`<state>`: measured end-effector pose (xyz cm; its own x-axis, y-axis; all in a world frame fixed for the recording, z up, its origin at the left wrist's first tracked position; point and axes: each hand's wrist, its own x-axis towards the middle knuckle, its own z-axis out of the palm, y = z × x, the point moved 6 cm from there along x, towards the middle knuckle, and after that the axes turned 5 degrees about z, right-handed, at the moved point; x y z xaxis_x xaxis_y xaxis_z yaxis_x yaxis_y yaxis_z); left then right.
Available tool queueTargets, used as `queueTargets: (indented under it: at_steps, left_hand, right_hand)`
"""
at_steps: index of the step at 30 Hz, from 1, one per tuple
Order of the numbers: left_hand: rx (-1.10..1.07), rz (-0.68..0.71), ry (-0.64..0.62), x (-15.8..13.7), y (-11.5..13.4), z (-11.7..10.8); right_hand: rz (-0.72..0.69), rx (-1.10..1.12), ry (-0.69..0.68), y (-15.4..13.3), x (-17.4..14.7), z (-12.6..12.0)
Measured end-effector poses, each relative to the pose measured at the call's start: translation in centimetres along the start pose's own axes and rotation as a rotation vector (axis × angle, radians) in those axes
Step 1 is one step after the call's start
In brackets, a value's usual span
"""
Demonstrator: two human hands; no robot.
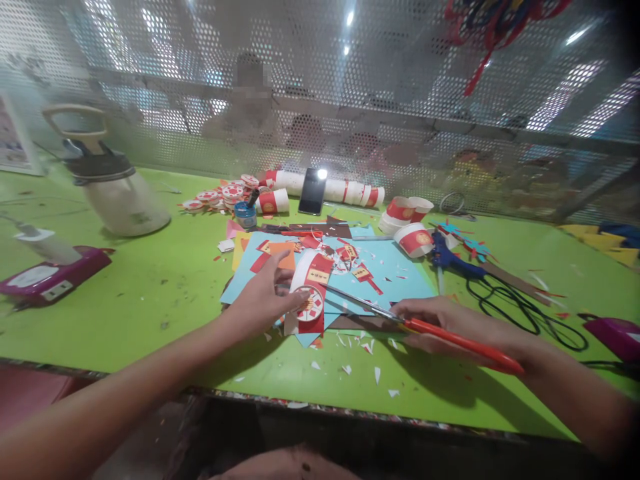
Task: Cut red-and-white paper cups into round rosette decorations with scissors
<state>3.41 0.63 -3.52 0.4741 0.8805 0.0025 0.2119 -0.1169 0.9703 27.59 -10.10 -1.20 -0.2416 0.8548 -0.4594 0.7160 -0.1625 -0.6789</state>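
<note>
Gripping red-handled scissors (453, 339) in the right hand (465, 318), with narrow blades nearly together and tips at the yellow label (317, 275) on a red-and-white paper piece (305, 268). Holding that piece between thumb and fingers of the left hand (260, 293), with the thumb on a round patterned disc (310, 307), over light-blue sheets (400, 267) on the green counter (175, 280). Can see dark characters on the yellow label, but cannot read them. Likewise cannot read the yellow-labelled red cutout (367, 275) just right. Can make out a gold emblem on the tipped paper cup (414, 240) beside the blue glue gun (453, 259).
</note>
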Motion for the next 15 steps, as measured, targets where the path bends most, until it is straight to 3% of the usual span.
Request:
queueTargets:
  at_steps: [6, 15]
  left_hand:
    - [-0.308, -0.107, -0.131, 0.2, -0.4, 1.4]
    - [-0.540, -0.258, -0.108, -0.6, -0.4, 1.7]
  right_hand:
    - [-0.003, -0.019, 0.004, 0.0, 0.0, 0.0]
    - [0.001, 0.009, 0.040, 0.6, -0.2, 0.1]
